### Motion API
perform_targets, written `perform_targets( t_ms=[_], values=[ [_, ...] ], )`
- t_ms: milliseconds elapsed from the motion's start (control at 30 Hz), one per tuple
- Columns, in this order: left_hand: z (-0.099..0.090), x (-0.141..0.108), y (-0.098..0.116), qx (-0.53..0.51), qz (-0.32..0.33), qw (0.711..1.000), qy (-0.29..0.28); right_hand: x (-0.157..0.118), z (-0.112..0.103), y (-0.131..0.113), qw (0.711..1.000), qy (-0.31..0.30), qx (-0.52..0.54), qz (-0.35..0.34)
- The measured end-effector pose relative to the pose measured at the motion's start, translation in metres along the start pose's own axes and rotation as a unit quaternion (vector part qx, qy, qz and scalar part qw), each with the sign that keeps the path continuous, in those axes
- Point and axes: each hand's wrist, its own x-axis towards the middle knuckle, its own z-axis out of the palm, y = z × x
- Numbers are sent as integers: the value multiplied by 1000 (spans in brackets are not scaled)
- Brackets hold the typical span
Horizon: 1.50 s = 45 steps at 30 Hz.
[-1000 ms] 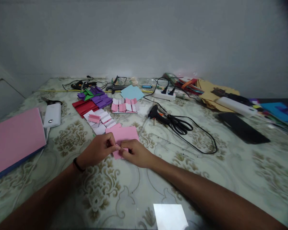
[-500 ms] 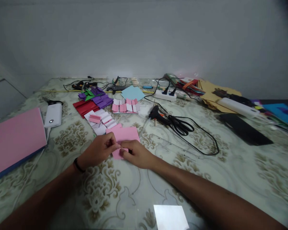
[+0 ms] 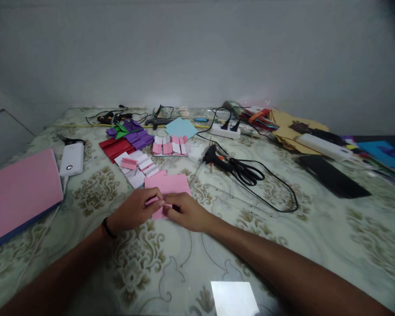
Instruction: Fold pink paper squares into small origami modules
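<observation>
In the head view, we see both our hands together over the pink paper point(image 3: 176, 184), which lies on the flower-patterned table cover point(image 3: 204, 259) straight ahead of us. Our left hand point(image 3: 133, 210), with a dark band point(image 3: 108, 228) at its wrist, grasps the paper between thumb and bent forefinger. Our right hand point(image 3: 188, 213) grasps it from the other side, its thumb and forefinger meeting the left fingertips near the paper's front part. Our fingers cover the spot between them, so we cannot tell how the paper is creased there, or whether it is one sheet or several. Its far part lies flat beyond our knuckles.

Just past it, we have white-and-pink folded strips point(image 3: 148, 168), with red folded paper point(image 3: 116, 149) and purple folded paper point(image 3: 141, 139) behind them. A pink-and-white pleated piece point(image 3: 171, 146) sits to their right, in front of light blue sheets point(image 3: 181, 127). Farther right, a black glue gun point(image 3: 219, 161) lies beside its coiled cord point(image 3: 250, 172), near a white power strip point(image 3: 224, 131). On our left, a white power bank point(image 3: 72, 159) rests near a large pink sheet point(image 3: 23, 193). A bright white square shows at the bottom edge; we cannot tell whether it is paper or a reflection.
</observation>
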Motion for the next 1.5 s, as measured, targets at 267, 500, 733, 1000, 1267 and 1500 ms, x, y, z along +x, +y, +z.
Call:
perform_targets(
  t_ms=[267, 500, 733, 1000, 1267, 1500],
  values=[
    [5, -1, -4, 18, 2, 1000, -26, 0, 1, 1, 1000, 1, 7, -3],
    [5, -1, -3, 8, -11, 999, -47, 0, 0, 1, 1000, -2, 9, -10],
    [5, -1, -6, -6, -13, 999, -48, -1, 1, 3, 1000, 2, 5, 1],
    [5, -1, -4, -4, -24, 999, -47, 0, 1, 2, 1000, 3, 0, -2],
    [6, 0, -6, 5, -23, 999, -44, -1, 1, 2, 1000, 5, -4, -4],
    [5, 0, -5, 1, -22, 999, -46, 0, 1, 2, 1000, 6, 2, -5]
  ],
)
